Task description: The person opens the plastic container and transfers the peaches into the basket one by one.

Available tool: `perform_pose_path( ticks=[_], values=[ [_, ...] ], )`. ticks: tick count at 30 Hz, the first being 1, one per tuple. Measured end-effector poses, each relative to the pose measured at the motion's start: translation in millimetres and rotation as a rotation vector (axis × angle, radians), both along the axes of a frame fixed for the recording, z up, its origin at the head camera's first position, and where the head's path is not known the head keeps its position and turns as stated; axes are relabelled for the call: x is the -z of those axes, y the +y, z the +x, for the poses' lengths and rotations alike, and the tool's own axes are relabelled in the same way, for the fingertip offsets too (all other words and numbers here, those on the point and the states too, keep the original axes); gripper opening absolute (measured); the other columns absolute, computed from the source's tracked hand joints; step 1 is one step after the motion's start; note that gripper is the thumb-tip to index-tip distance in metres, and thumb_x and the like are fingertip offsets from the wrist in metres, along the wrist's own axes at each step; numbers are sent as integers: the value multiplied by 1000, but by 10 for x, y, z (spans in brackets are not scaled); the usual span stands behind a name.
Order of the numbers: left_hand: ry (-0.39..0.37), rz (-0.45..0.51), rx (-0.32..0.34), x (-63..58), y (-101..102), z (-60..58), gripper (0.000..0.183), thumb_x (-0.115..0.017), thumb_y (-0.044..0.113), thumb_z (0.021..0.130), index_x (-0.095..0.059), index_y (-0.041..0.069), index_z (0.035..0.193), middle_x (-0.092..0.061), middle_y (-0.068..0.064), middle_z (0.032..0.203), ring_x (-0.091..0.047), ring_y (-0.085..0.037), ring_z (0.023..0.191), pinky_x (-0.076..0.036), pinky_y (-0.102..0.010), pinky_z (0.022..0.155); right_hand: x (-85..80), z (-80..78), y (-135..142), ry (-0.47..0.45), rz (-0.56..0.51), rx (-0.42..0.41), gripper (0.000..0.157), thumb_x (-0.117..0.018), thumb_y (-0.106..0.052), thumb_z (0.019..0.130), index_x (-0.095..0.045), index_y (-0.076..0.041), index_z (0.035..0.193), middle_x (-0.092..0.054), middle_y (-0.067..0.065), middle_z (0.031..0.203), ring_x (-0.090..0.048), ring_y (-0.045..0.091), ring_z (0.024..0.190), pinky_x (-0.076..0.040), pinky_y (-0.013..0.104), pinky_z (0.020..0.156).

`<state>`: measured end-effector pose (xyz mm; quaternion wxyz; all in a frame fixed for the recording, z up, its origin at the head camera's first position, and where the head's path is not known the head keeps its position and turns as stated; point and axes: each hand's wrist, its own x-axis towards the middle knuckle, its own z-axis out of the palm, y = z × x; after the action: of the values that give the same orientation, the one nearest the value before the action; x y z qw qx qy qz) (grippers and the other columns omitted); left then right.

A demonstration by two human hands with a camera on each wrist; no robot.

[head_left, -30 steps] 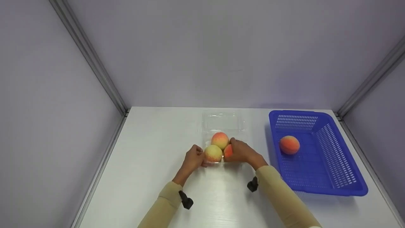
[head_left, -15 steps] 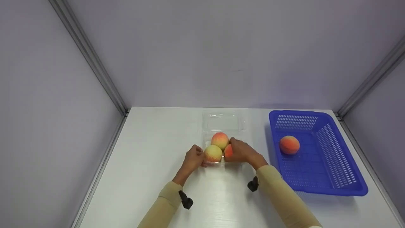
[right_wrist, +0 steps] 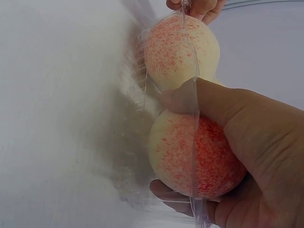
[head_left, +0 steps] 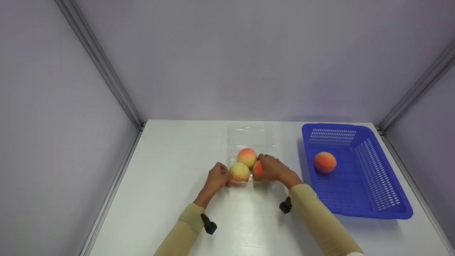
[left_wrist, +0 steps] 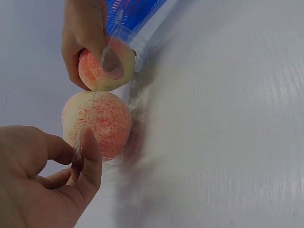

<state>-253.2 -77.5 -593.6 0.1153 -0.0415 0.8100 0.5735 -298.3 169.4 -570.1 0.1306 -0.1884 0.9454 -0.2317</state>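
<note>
A clear plastic clamshell box lies with its lid folded back on the white table. In its base sit a yellowish peach at the front left and a redder peach behind it. My left hand pinches the box's rim at the front left corner between thumb and finger. At the front right, my right hand grips a third peach, thumb on one side and fingers on the other, inside the box wall. In the left wrist view that peach is next to the yellowish peach.
To the right stands a blue perforated plastic basket with one orange-red peach in it. Pale walls with metal corner posts rise at the back and sides of the white table.
My right hand, with the peach in its grip, has shifted very slightly to the right. The left hand stays at the box's rim.
</note>
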Motion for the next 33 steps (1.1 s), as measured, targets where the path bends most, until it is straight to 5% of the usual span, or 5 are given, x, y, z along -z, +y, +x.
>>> perform_pose_path(
  ticks=[9, 24, 33],
  values=[
    [-3, -11, -14, 1, 12, -11, 13, -57, 7, 103, -53, -1, 113, -66, -14, 93, -77, -33, 82, -64, -36, 71, -81, -20, 36, 28, 15, -23, 64, -84, -29, 81, -58, 0, 132, -66, 18, 121, -67, 32, 101, -60, 53, 94],
    [14, -38, -49, -17, 25, -10, 14, -59, 7, 99, -57, -1, 111, -62, -12, 94, -62, -16, 77, -52, -25, 65, -316, 7, 127, 110, 27, -57, 70, -86, -31, 79, -56, 0, 134, -65, 18, 121, -67, 33, 100, -60, 53, 97],
    [-13, 19, -68, -33, 12, -17, 24, -59, 8, 95, -57, -4, 116, -63, -11, 91, -64, -18, 77, -61, -38, 74, -476, 13, 199, 155, 43, -69, 68, -87, -29, 80, -56, -1, 134, -64, 15, 113, -65, 28, 92, -62, 48, 87]
  ],
)
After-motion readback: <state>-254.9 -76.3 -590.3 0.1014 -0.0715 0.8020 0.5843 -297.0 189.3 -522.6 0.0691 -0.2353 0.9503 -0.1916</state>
